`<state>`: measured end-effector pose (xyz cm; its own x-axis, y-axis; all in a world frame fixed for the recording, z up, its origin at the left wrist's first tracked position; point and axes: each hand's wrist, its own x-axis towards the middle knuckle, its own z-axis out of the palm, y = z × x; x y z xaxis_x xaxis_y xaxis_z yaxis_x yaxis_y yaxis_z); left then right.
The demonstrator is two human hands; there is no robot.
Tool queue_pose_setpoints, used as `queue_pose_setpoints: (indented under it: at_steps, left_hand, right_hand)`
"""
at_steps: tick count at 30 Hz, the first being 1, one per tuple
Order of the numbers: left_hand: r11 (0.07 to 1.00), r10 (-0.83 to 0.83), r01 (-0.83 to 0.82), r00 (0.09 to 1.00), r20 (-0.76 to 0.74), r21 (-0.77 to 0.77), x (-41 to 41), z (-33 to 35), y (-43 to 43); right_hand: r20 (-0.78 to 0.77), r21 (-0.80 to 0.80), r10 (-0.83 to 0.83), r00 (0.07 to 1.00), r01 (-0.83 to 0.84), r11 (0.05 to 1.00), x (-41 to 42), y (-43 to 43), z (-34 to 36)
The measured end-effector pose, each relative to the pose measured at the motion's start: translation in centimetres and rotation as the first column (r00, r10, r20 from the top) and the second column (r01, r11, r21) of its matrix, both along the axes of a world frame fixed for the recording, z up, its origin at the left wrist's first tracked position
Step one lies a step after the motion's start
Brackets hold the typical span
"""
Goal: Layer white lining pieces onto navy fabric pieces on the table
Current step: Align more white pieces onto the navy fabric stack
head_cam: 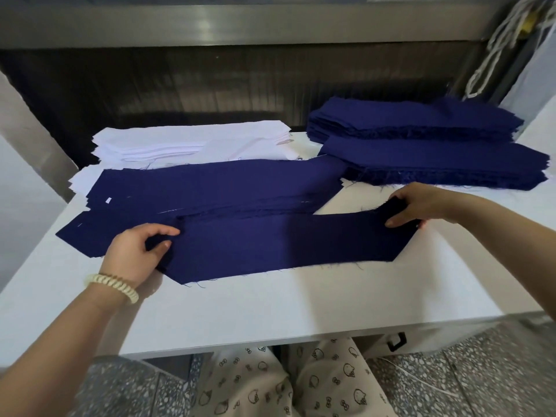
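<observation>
A long navy fabric piece (285,245) with pointed ends lies across the front of the white table (270,308). My left hand (135,251) pinches its left end between thumb and fingers. At the other end, my right hand (421,203) grips the cloth, which is slightly bunched there. Behind this piece lies a low pile of navy pieces (210,188), overlapping another navy piece (87,233) at the left. A stack of white lining pieces (180,142) sits at the back left.
Two thick stacks of navy pieces (436,145) sit at the back right. A dark machine opening runs behind the table, with metal panels at both sides. White cords (496,49) hang at the upper right. My knees are under the table's front edge.
</observation>
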<state>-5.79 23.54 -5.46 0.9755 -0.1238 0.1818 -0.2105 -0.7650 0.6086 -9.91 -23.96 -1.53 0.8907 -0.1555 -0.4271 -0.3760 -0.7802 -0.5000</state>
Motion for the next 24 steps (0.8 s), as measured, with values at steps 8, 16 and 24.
queue_pose_setpoints:
  at_steps: [8, 16, 24]
  left_hand:
    - [1.0, -0.013, 0.013, 1.0, -0.01, -0.011, -0.1, 0.1, 0.3]
    - [0.995, 0.049, -0.055, 0.997, 0.066, 0.086, -1.1, 0.1, -0.1]
    - [0.959, 0.183, -0.181, 0.983, 0.01, 0.216, -1.2, 0.5, 0.1]
  right_hand:
    - [0.071, -0.013, 0.001, 0.997, 0.0, 1.0, -0.3, 0.2, -0.3]
    - [0.081, -0.057, 0.003, 0.997, 0.001, 0.998, -0.2, 0.6, -0.1]
    - [0.036, -0.119, -0.039, 0.999, 0.043, 0.992, -0.4, 1.4, -0.2]
